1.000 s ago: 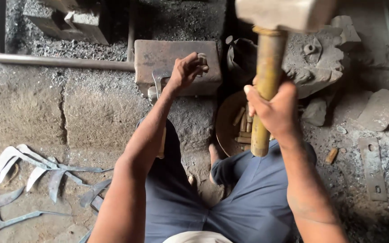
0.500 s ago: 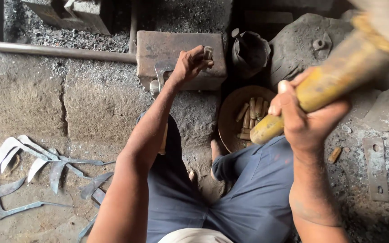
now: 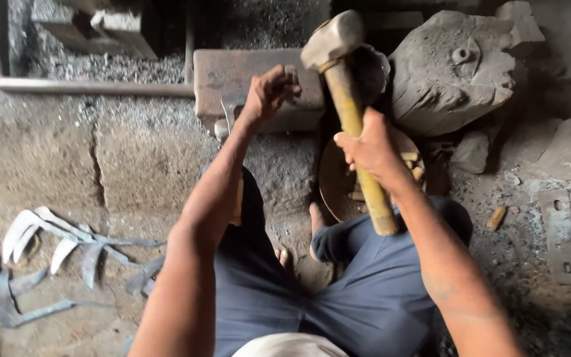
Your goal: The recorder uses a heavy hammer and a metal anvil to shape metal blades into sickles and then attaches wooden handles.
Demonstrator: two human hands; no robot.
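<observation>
My right hand [image 3: 370, 149] grips the yellow wooden handle of a heavy hammer [image 3: 333, 41], whose pale metal head hangs just above and right of my left hand. My left hand [image 3: 269, 92] is closed on a small metal piece [image 3: 291, 74] held down on a rusty rectangular iron block [image 3: 226, 76] that serves as an anvil. What exactly the piece is stays hidden by my fingers. I sit cross-legged in blue trousers on the ground behind the block.
Several curved metal blades [image 3: 67, 241] lie on the floor at the left. A round pan [image 3: 338, 182] with short wooden bits sits by my right knee. A large stone [image 3: 454, 69] stands at the right, a long pipe [image 3: 87, 87] runs at the left, a flat metal plate [image 3: 558, 231] lies far right.
The hammer has swung down from high and to the right toward the block; its head now sits close to my left hand. My left hand has stayed on the block.
</observation>
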